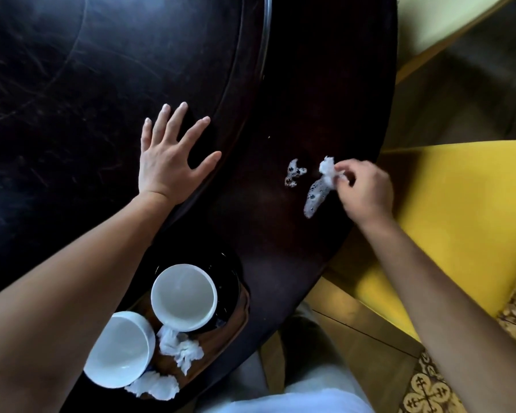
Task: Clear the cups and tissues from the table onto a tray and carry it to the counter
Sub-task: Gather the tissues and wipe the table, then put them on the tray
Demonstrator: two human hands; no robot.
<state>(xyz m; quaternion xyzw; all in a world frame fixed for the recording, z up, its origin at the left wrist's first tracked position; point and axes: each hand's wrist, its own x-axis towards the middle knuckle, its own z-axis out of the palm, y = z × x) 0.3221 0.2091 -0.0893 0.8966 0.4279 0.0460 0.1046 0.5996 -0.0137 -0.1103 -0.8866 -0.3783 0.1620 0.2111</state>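
My right hand [365, 190] pinches a small crumpled white tissue [328, 171] near the right edge of the dark round table [280, 84], right beside a foamy wet patch [315, 193]. My left hand [169, 158] lies flat and open on the dark inner disc, holding nothing. Near the table's front edge stands a wooden tray [236, 317]. It carries two empty white cups, one [183, 296] on a dark saucer and one [118, 350] partly under my left forearm. Crumpled tissues [181, 350] lie between and below the cups.
A second small foamy puddle [295, 173] sits left of the held tissue. A raised round turntable [102, 70] covers the table's middle. A yellow chair seat [459, 219] stands close against the table's right edge, with patterned floor tiles [423, 386] below.
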